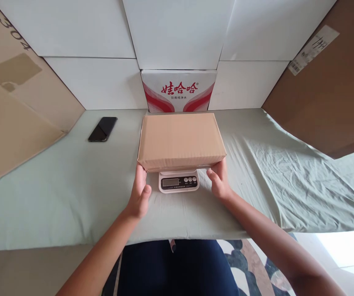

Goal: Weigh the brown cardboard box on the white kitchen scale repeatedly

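A closed brown cardboard box (181,136) lies over a small white digital scale (179,190), covering its weighing surface. Only the front panel of the scale shows, with a blank-looking display and several round buttons. My left hand (140,192) grips the box at its front left corner, thumb toward me. At the front right corner my right hand (220,179) holds the box the same way. Most fingers of both hands are hidden behind or under the box, and I cannot tell whether its weight rests fully on the scale.
A black smartphone (102,129) lies on the green cloth (72,197) at the left. Behind the box stands a white and red carton (179,91) against white panels (177,33). Large cardboard sheets stand at the left (19,107) and right (334,94).
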Motion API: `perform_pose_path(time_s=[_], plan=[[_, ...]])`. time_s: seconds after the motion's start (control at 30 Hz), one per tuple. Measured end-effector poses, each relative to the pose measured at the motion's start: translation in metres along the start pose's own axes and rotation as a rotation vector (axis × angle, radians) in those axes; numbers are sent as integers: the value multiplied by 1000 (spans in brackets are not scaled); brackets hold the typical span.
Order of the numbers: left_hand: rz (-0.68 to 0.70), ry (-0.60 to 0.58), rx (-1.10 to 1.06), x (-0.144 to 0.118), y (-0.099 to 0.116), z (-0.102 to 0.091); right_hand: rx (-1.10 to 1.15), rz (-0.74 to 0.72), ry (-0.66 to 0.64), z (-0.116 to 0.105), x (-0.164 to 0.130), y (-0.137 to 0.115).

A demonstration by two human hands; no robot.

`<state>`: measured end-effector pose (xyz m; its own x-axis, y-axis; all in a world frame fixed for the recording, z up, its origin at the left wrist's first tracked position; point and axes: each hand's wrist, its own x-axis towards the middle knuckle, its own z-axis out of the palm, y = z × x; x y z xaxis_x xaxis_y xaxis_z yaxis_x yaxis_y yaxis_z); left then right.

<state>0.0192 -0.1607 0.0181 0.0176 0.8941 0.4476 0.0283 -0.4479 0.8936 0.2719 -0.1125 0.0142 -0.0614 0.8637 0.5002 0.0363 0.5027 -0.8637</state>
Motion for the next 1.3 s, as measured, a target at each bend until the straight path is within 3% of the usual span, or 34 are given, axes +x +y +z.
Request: perform_pose_path(time_s=[0.2,1.13,1.3], plan=[[-14,5,38,0,-1,-1,24,74,44,3,-1,-1],[-56,16,7,3,0,-1,40,97,98,2,10,-8],[-3,137,-6,4,-7,-13,94,132,208,-13,19,-10]])
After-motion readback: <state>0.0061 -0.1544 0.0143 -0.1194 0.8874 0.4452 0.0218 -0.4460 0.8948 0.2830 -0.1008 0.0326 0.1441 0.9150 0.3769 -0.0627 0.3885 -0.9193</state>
